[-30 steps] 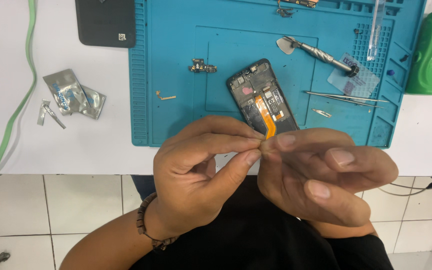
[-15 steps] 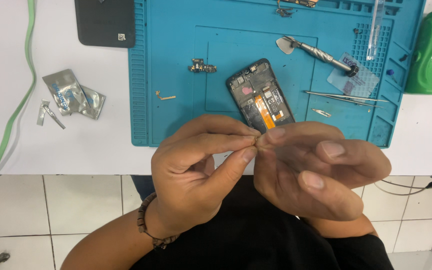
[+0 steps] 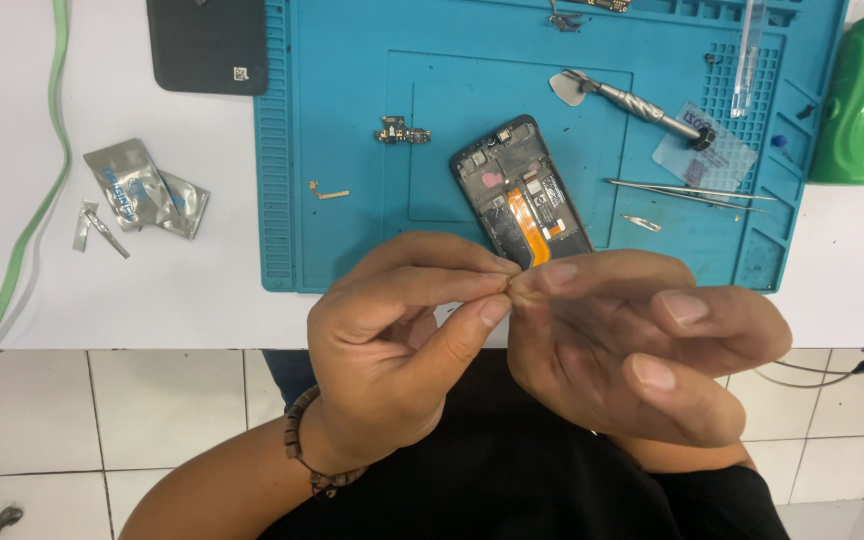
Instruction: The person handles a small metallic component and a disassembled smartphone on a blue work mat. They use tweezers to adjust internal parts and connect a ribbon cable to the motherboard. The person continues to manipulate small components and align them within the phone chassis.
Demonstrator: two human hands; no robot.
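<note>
Below the mat's near edge, out over the tiled floor, both hands meet fingertip to fingertip. Head view, the only one we have: the left hand (image 3: 392, 350) comes in from the left with thumb and forefinger drawn to a tight pinch, and the right hand (image 3: 632, 340) answers from the right, its own thumb and forefinger closed onto the same spot. Between them sits a tiny brownish bit (image 3: 512, 288) — too small to say what it is, and mostly hidden by the fingertips. Both grips are narrow, closed on that bit; which hand bears more of it I cannot tell.

Here is the relation that matters: the phone (image 3: 524, 192), back off and innards showing, lies on the blue mat (image 3: 352, 130) straight ahead of the pinch, just beyond it. Its long axis runs away from the person, leaning a little to the left at the far end, and its orange flex strip (image 3: 529, 225) follows that same line down toward the fingers. The near end of the phone is partly covered by the right forefinger. Both hands are about equally close to it.

Around the mat: a small circuit board (image 3: 401, 132) left of the phone, tweezers (image 3: 687, 192) and a metal pry tool (image 3: 632, 103) to its right, a green bottle (image 3: 857, 95) at the far right edge. Off the mat on the white table (image 3: 102, 300) lie foil sachets (image 3: 142, 190) — well apart from the hands — and a dark phone cover (image 3: 210, 45) at the far side.
</note>
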